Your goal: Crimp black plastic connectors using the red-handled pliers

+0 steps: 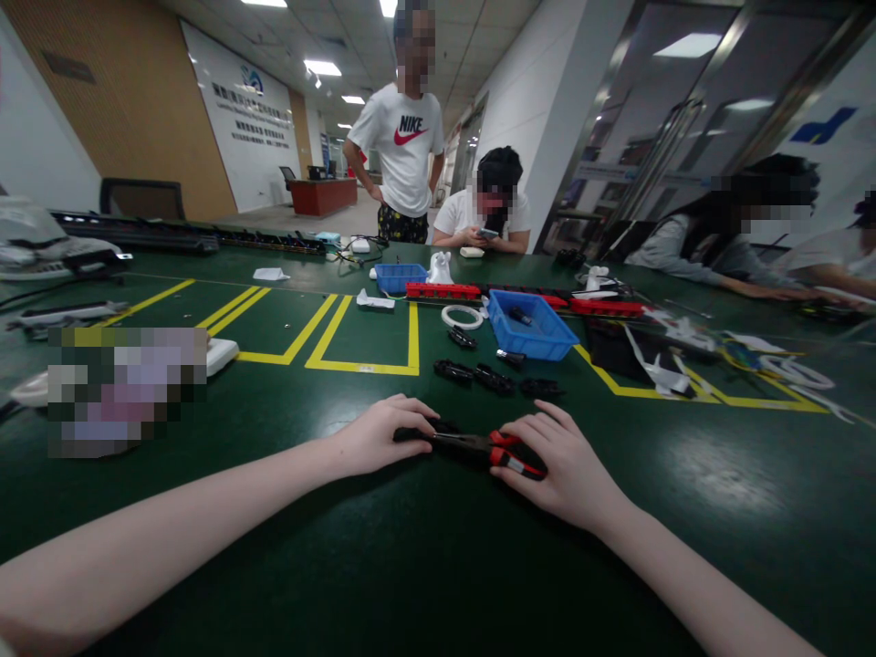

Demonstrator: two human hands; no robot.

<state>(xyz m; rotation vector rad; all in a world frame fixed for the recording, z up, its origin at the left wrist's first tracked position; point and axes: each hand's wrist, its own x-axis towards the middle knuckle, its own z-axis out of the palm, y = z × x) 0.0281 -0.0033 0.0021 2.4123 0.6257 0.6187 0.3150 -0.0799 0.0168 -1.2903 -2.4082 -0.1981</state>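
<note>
Low over the green table, my right hand (568, 465) is closed round the red and black handles of long-nose pliers (505, 451). The jaws of the pliers point left, toward my left hand (380, 436). Between the thumb and fingers of that hand is a small black part (409, 434), mostly covered by the fingers. The plier tips meet or overlap this part; whether they grip it I cannot tell. Just beyond my hands lie several similar black parts (494, 380) in a loose row.
A blue bin (532, 339) with a dark piece inside stands past the black parts, beside a white ring (463, 318). Behind it are red strips (443, 291) and a smaller blue bin (401, 277). Yellow tape (362, 368) marks the green table (274, 566). Several people are across it.
</note>
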